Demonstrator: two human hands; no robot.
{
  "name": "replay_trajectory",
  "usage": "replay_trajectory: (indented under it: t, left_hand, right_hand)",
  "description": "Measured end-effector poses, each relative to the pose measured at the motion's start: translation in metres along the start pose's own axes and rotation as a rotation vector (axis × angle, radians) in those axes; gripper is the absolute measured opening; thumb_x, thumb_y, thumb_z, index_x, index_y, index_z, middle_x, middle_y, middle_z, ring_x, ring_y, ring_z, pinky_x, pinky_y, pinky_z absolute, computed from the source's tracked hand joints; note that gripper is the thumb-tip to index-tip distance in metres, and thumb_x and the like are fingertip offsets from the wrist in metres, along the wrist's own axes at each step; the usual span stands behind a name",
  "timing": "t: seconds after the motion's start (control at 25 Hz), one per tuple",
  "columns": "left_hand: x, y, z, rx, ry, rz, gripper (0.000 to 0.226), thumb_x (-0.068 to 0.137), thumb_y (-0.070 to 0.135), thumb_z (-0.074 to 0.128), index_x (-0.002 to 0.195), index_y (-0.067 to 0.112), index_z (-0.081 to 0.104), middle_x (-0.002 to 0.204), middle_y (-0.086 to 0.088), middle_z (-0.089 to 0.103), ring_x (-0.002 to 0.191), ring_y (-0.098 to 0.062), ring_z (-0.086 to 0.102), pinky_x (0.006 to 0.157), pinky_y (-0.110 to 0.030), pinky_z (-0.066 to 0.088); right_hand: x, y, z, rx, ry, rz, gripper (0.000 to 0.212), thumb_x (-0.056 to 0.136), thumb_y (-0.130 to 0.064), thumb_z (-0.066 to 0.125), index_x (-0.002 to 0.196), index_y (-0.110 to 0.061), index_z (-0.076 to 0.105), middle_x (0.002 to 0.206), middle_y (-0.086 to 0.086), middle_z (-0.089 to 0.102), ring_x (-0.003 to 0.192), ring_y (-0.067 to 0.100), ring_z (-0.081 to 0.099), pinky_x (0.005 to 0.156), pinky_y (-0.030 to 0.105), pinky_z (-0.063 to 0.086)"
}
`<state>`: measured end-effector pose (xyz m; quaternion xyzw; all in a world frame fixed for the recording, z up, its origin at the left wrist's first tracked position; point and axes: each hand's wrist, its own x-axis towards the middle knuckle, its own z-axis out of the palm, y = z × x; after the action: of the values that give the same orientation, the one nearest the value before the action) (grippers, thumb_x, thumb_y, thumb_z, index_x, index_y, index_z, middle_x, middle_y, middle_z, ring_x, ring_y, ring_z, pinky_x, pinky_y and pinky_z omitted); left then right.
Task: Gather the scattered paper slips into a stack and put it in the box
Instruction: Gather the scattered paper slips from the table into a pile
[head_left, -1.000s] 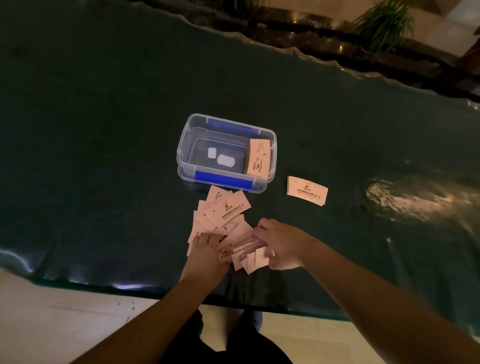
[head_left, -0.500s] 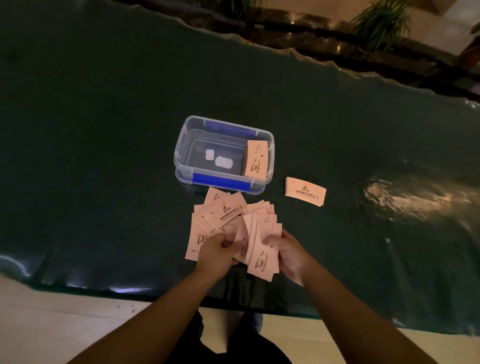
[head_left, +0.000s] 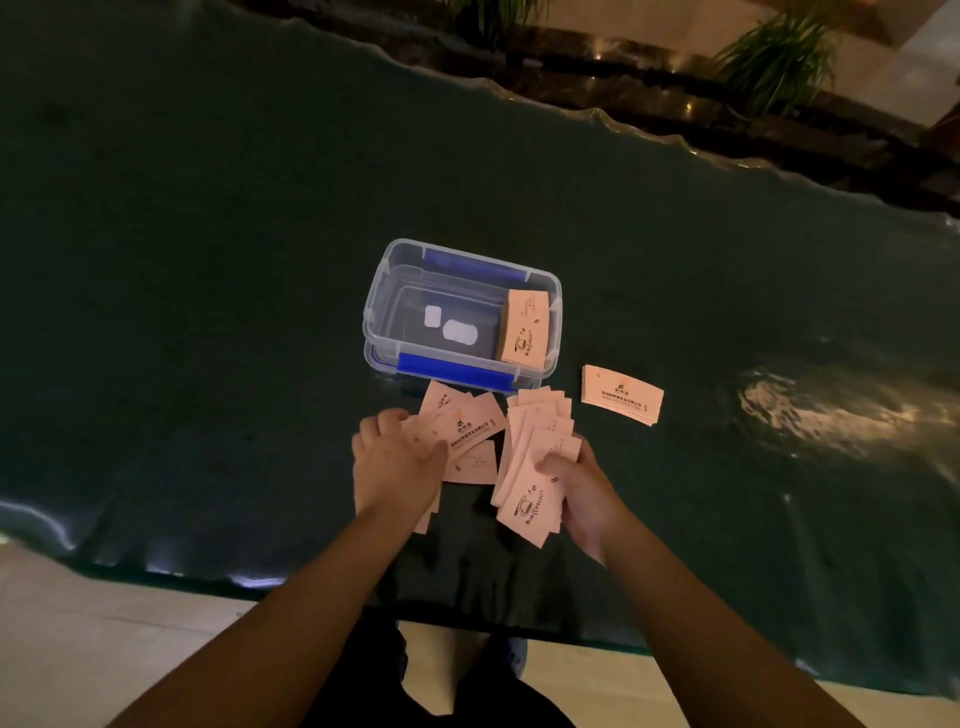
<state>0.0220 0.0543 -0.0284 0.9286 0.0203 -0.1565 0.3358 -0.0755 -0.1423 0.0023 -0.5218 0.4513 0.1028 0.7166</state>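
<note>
Pink paper slips lie on the dark table just in front of a clear plastic box (head_left: 384, 291) with blue latches. My right hand (head_left: 582, 493) holds a fanned bunch of slips (head_left: 535, 467) lifted off the table. My left hand (head_left: 389, 462) presses on a loose spread of slips (head_left: 462, 426) beside it, fingers curled over their left edge. One stack of slips (head_left: 522, 327) leans inside the box against its right wall. Another neat stack (head_left: 621, 395) rests on the table to the right of the box.
The dark green table (head_left: 208, 260) has a wavy far edge and a near edge close to my body. A bright reflection (head_left: 810, 410) shines on its right side. Potted plants (head_left: 779, 57) stand beyond the table. Two white labels (head_left: 449, 325) show on the box's floor.
My right hand has pulled its fanned bunch of slips away to the right, apart from the spread. My left hand has slid forward and left onto the slips still on the table.
</note>
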Motion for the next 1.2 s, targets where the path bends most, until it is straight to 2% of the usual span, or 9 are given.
replay_trajectory:
  t: [0.08,0.2,0.4,0.56,0.72,0.84,1.0,1.08,1.2]
  left_hand:
    - [0.007,0.003,-0.003,0.006,-0.046,-0.15,0.078,0.074,0.051,0.079,0.136,0.018,0.046,0.132,-0.004,0.049,0.121,-0.022,0.048,0.097,-0.041,0.05]
    - [0.01,0.007,0.002,0.094,-0.101,-0.211,0.084,0.072,0.057,0.081,0.137,0.016,0.046,0.131,-0.006,0.05,0.122,-0.024,0.051,0.094,-0.042,0.051]
    - [0.01,0.008,0.01,-0.013,-0.077,-0.155,0.055,0.078,0.038,0.083,0.124,0.022,0.058,0.12,0.0,0.055,0.107,-0.017,0.056,0.084,-0.033,0.054]
    - [0.006,0.005,0.009,-0.179,-0.145,-0.066,0.021,0.092,0.027,0.07,0.111,0.025,0.062,0.114,0.001,0.063,0.085,-0.009,0.065,0.059,-0.018,0.051]
    - [-0.001,0.002,0.006,-0.21,-0.174,-0.045,0.01,0.096,0.03,0.064,0.105,0.03,0.058,0.105,0.007,0.069,0.081,-0.003,0.065,0.052,-0.011,0.042]
    - [-0.001,0.0,0.008,-0.148,-0.158,-0.189,0.043,0.092,0.026,0.067,0.132,0.022,0.051,0.118,0.0,0.066,0.074,-0.003,0.053,0.048,-0.014,0.034]
    - [0.001,0.003,0.011,-0.052,-0.186,-0.209,0.059,0.084,0.027,0.073,0.139,0.02,0.05,0.133,-0.004,0.054,0.088,-0.013,0.054,0.053,-0.019,0.037]
    - [0.002,0.006,0.01,-0.049,-0.173,-0.223,0.059,0.081,0.029,0.077,0.132,0.017,0.052,0.13,-0.006,0.051,0.097,-0.018,0.058,0.071,-0.029,0.053]
    - [0.002,0.009,0.012,0.035,-0.157,-0.246,0.061,0.077,0.035,0.081,0.128,0.014,0.056,0.126,-0.008,0.054,0.114,-0.025,0.055,0.095,-0.041,0.053]
  right_hand:
    - [0.002,-0.003,0.002,0.026,-0.016,0.004,0.054,0.098,-0.002,0.059,0.144,-0.029,0.046,0.133,0.004,0.065,0.117,0.029,0.064,0.09,0.052,0.053]
    - [0.002,-0.003,0.008,0.005,-0.037,0.01,0.05,0.098,-0.002,0.06,0.139,-0.028,0.05,0.131,0.004,0.068,0.117,0.029,0.066,0.086,0.05,0.054]
    - [0.001,-0.003,0.012,-0.054,-0.081,0.0,0.046,0.099,-0.002,0.059,0.138,-0.025,0.052,0.137,0.006,0.067,0.122,0.03,0.065,0.097,0.056,0.052]
    - [-0.002,-0.007,0.006,-0.171,-0.085,-0.027,0.041,0.099,-0.003,0.058,0.133,-0.026,0.058,0.136,0.006,0.068,0.127,0.031,0.063,0.109,0.062,0.045]
    - [-0.008,-0.015,0.005,-0.407,-0.132,-0.059,0.035,0.096,-0.007,0.063,0.123,-0.028,0.057,0.128,-0.003,0.068,0.117,0.02,0.064,0.092,0.045,0.049]
    - [-0.009,-0.019,0.009,-0.492,-0.13,-0.061,0.036,0.094,-0.009,0.066,0.119,-0.034,0.057,0.12,-0.012,0.065,0.107,0.009,0.061,0.077,0.032,0.047]
    - [-0.009,-0.014,0.01,-0.504,-0.126,-0.063,0.037,0.094,-0.008,0.067,0.115,-0.037,0.058,0.118,-0.014,0.065,0.106,0.008,0.061,0.071,0.028,0.045]
    - [-0.01,-0.012,0.009,-0.509,-0.125,-0.064,0.037,0.093,-0.008,0.068,0.112,-0.038,0.057,0.117,-0.015,0.065,0.105,0.007,0.061,0.071,0.027,0.046]
    - [-0.012,-0.009,0.004,-0.508,-0.121,-0.065,0.039,0.092,-0.008,0.068,0.114,-0.038,0.056,0.12,-0.014,0.065,0.108,0.008,0.061,0.073,0.027,0.046]
